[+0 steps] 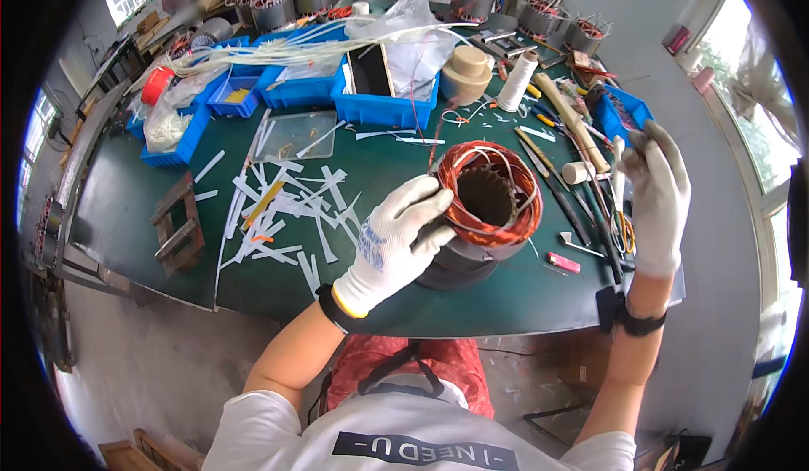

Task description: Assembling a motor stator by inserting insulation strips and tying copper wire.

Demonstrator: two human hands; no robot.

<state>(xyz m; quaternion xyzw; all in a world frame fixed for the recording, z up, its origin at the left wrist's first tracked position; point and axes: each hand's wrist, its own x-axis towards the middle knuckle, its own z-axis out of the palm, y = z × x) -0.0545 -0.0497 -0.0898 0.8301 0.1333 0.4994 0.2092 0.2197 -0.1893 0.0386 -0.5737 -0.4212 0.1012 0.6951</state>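
Observation:
A motor stator [472, 256] stands on the green table in front of me. Its red-orange copper winding [503, 231] rings the dark slotted bore, and white cord is looped around the coils. At the winding's left side, my left hand [400, 239], in a white knit glove, grips the rim with bent fingers and thumb. My right hand [661, 197], gloved alike, is raised over the table's right side, apart from the stator. Its fingers curl together and are slightly blurred; anything between them is too small to make out.
White paper strips [295, 210] lie scattered left of the stator, near a metal frame [179, 222]. Blue bins [383, 110] line the back beside a cord cone [517, 82]. Right of the stator are rods, tools, a mallet [580, 173] and a pink lighter [563, 262]. More stators [474, 1] stand behind.

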